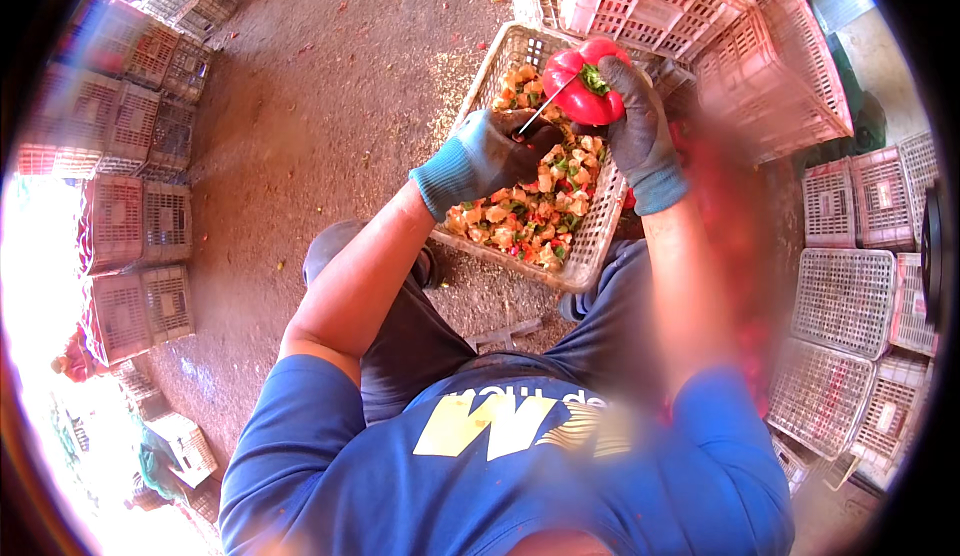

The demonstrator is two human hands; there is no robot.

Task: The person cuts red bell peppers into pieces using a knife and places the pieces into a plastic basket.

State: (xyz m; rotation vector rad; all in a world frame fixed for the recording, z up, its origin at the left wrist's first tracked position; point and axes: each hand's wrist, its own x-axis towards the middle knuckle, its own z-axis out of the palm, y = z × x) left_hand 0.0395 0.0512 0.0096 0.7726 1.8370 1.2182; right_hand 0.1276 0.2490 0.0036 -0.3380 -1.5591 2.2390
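Observation:
A red bell pepper (581,95), its green stem end turned up toward me, is gripped in my gloved right hand (637,117). My gloved left hand (510,147) is closed around a thin-bladed knife (541,110). The blade reaches up to the pepper's flesh beside the stem; how deep it goes I cannot tell. Both hands are above a shallow plastic crate (517,265) that stands tilted between my knees. Pale pepper cores with green stems and red scraps (517,222) fill much of that crate. The knife's handle is hidden inside my left glove.
Large plastic crates (652,12) stand at the far right, one with red peppers inside. A blurred red heap (727,256) lies beside my right arm. Stacked crates (844,301) line the right side, and more crate stacks (120,226) the left. Scraps dot the brown floor (300,121).

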